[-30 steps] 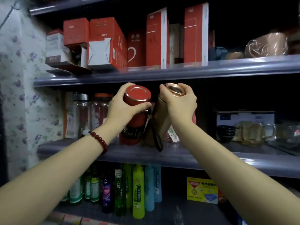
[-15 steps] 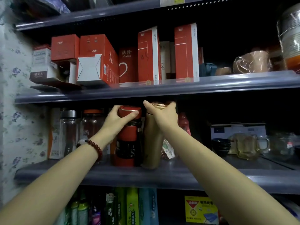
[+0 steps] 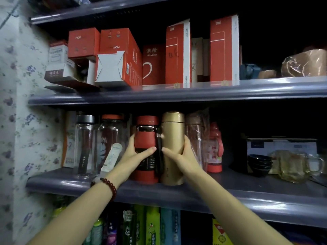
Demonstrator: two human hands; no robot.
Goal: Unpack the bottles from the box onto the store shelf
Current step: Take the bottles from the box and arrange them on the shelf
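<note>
Shelf (image 3: 230,193) bears two gripped bottles: red bottle (image 3: 146,137), gold bottle (image 3: 172,137)

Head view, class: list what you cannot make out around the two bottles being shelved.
- Box: not in the head view at all.
- Red bottle label: partly covered by the left hand, print too small.
- Gold bottle back: faces away; right hand covers its side.
- Wrapped bottle behind: blurred by film.
- Shelf far right: too dark.

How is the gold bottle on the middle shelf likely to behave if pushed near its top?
The gold bottle is tall and narrow on a small base, so it could tip. Its smooth, shiny wall probably feels slippery. The red bottle beside it might stop a leftward fall.
</note>
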